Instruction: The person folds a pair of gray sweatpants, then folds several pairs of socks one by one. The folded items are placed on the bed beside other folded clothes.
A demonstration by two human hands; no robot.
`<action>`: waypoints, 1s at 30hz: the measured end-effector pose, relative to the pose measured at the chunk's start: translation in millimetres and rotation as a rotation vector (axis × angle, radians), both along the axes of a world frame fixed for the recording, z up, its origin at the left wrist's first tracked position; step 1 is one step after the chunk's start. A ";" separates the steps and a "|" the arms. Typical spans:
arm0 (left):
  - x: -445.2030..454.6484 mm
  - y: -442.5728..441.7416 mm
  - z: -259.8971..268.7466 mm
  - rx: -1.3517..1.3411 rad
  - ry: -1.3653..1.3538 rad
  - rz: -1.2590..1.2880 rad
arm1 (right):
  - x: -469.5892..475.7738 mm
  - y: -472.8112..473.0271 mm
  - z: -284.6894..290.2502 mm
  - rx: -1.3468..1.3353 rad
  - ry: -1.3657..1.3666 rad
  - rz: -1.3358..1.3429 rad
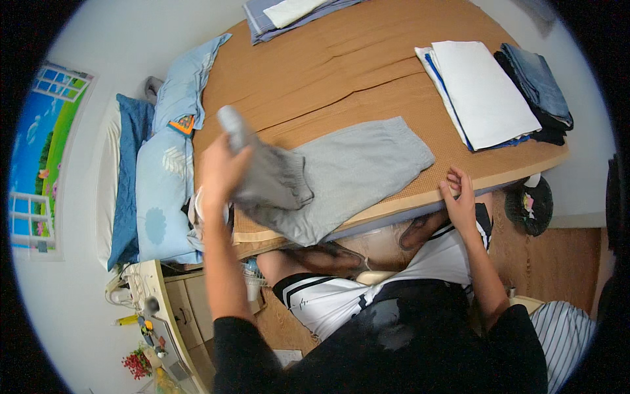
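Grey knit sweatpants [359, 157] lie near the front edge of the bed, spread flat toward the right. Their left part is lifted and bunched, and a ribbed cuff rests on the cloth below it. My left hand [224, 167] grips this raised part, which is slightly blurred, as is the hand. At the bed's front edge, to the right of the sweatpants, my right hand [458, 197] holds nothing. Its fingers are loosely curled and apart, clear of the garment.
A brown woven mat [315, 74] covers the bed. Folded white cloth [485, 93] and folded jeans [536, 83] lie at right. Blue pillows [165, 197] line the left side. A cluttered desk [162, 295] stands lower left; a black bin [536, 216] sits beyond the bed's edge.
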State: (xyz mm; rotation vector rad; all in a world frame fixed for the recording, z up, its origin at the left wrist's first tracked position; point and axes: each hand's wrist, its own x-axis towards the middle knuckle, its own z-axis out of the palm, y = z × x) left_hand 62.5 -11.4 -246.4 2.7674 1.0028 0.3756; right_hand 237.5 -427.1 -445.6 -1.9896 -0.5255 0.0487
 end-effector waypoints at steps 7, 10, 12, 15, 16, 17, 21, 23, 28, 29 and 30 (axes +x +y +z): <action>158.5 -185.2 -117.9 -0.386 0.051 -0.141 | -10.1 13.7 2.8 -0.003 0.031 0.092; 158.2 -247.5 -209.4 -0.366 -0.014 -0.286 | -7.5 6.6 -10.8 0.005 0.037 0.097; 142.4 -248.5 -194.3 -0.451 -0.145 -0.318 | -3.7 0.5 -15.0 -0.013 0.021 0.082; 100.3 -213.0 -187.9 -0.411 -0.424 -0.313 | -0.9 11.0 -7.1 -0.031 0.017 0.083; 86.3 -194.7 -187.0 -0.285 -0.411 -0.275 | -1.8 21.2 1.6 -0.020 -0.061 0.089; 72.9 -175.2 -186.0 -0.160 -0.401 -0.242 | 1.2 32.6 4.9 -0.035 -0.118 0.119; 16.8 -121.8 -195.8 -0.084 -0.303 0.005 | 24.1 91.0 12.3 -0.259 -0.305 0.123; -5.5 -118.5 -209.0 -0.109 -0.250 0.061 | 38.5 120.6 12.8 -0.456 -0.287 0.056; -12.5 -158.7 -226.6 -0.223 -0.203 0.052 | 64.9 155.9 -13.6 -0.605 -0.128 0.118; -12.6 -158.9 -222.4 -0.143 -0.183 0.021 | 65.4 153.6 -17.8 -0.564 -0.125 0.074; -13.5 -162.1 -221.2 -0.071 -0.160 -0.003 | 60.3 146.9 -19.2 -0.530 -0.121 0.037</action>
